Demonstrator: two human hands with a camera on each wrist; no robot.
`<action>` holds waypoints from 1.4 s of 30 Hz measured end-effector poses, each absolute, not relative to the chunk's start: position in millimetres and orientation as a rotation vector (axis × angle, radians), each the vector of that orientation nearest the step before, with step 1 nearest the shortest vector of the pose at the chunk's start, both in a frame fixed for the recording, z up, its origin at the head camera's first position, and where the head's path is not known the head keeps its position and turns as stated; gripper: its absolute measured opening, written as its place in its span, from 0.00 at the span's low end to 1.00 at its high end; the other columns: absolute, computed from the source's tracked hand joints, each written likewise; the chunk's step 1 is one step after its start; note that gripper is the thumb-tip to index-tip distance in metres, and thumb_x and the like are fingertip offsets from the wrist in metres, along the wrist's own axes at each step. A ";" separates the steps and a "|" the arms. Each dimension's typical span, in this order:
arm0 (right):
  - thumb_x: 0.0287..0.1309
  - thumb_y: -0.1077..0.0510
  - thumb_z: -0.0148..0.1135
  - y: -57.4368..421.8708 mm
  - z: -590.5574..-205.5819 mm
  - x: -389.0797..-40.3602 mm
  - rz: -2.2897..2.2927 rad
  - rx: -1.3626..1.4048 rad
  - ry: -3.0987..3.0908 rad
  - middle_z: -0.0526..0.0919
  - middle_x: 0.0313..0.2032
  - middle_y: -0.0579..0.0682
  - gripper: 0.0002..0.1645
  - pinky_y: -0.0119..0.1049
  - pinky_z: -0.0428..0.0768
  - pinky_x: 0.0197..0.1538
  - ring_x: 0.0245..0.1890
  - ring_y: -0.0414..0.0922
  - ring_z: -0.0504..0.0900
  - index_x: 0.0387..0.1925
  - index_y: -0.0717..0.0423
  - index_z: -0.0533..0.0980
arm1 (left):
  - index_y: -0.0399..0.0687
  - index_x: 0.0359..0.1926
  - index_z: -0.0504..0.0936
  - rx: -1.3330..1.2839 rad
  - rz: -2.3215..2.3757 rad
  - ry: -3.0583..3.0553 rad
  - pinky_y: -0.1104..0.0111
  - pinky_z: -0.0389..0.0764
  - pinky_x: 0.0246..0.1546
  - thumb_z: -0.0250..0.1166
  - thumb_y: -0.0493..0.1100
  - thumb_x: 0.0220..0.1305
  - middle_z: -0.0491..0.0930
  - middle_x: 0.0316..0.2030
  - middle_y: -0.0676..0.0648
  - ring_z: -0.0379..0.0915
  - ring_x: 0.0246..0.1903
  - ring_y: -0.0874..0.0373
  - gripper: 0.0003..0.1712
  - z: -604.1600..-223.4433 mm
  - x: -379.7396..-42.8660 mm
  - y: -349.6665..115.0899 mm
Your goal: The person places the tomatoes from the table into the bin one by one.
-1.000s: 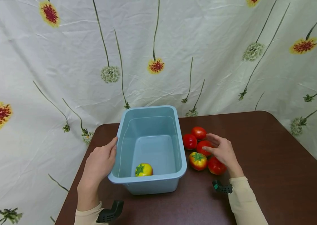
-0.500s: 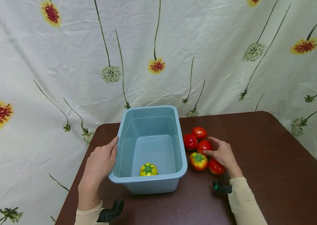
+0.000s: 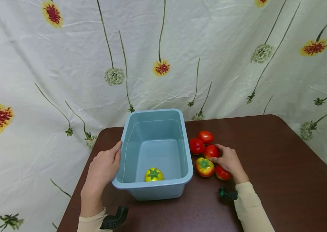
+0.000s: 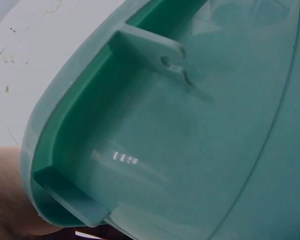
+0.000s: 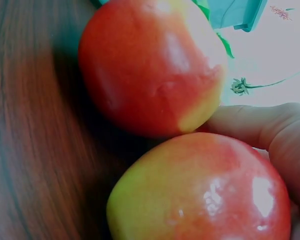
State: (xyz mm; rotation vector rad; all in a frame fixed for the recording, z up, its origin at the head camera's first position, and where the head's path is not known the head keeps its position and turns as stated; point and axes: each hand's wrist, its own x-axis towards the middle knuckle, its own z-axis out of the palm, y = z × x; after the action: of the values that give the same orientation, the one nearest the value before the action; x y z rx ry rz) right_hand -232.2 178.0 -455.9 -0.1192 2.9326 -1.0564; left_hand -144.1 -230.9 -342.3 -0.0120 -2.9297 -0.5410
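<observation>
In the head view my left hand (image 3: 104, 166) grips the left rim of a light blue plastic bin (image 3: 169, 186). A yellow tomato with a green star-shaped top (image 3: 154, 175) lies inside at the near end. My right hand (image 3: 230, 161) is to the right of the bin, thumb and fingers around a red tomato (image 3: 210, 150) in a cluster. Against it lie a yellow-red tomato (image 3: 205, 167) and another red tomato (image 3: 222, 173), partly under the hand. The right wrist view shows two red-and-yellow tomatoes close up, with the thumb (image 5: 250, 125) behind them; the gripped one is hidden there.
Two more red tomatoes (image 3: 196, 146) lie at the cluster's back left, near the bin's right wall. Everything stands on a dark brown table (image 3: 279, 167). Behind it hangs a white flower-printed cloth (image 3: 224, 42).
The yellow tomato in the bin has rolled to the right and settled top up. My right hand has lowered and closed around a red tomato. The left hand keeps its place on the rim.
</observation>
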 end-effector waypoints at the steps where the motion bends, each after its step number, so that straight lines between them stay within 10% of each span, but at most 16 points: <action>1: 0.53 0.51 0.71 178.1 -455.9 -232.1 -1.055 -0.122 2.931 0.78 0.56 0.68 0.41 0.59 0.73 0.59 0.54 0.63 0.76 0.64 0.66 0.68 | 0.42 0.71 0.65 -0.012 -0.540 -2.929 0.63 0.71 0.22 0.49 0.44 0.74 0.82 0.48 0.31 0.78 0.28 0.50 0.27 -342.2 -144.0 -230.8; 42: 0.53 0.51 0.72 180.2 -423.8 -220.6 -1.459 -0.213 2.873 0.75 0.61 0.65 0.43 0.50 0.78 0.55 0.58 0.60 0.79 0.67 0.62 0.67 | 0.41 0.70 0.65 -0.015 -0.534 -2.924 0.62 0.73 0.22 0.49 0.43 0.74 0.80 0.52 0.30 0.79 0.29 0.49 0.27 -341.6 -144.1 -230.2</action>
State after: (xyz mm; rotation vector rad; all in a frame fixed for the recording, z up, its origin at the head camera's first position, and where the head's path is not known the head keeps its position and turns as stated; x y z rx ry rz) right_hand -220.6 180.2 -423.8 -0.2132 2.8730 -1.4592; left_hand -144.1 -230.2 -341.6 -0.0150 -2.9240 -0.5338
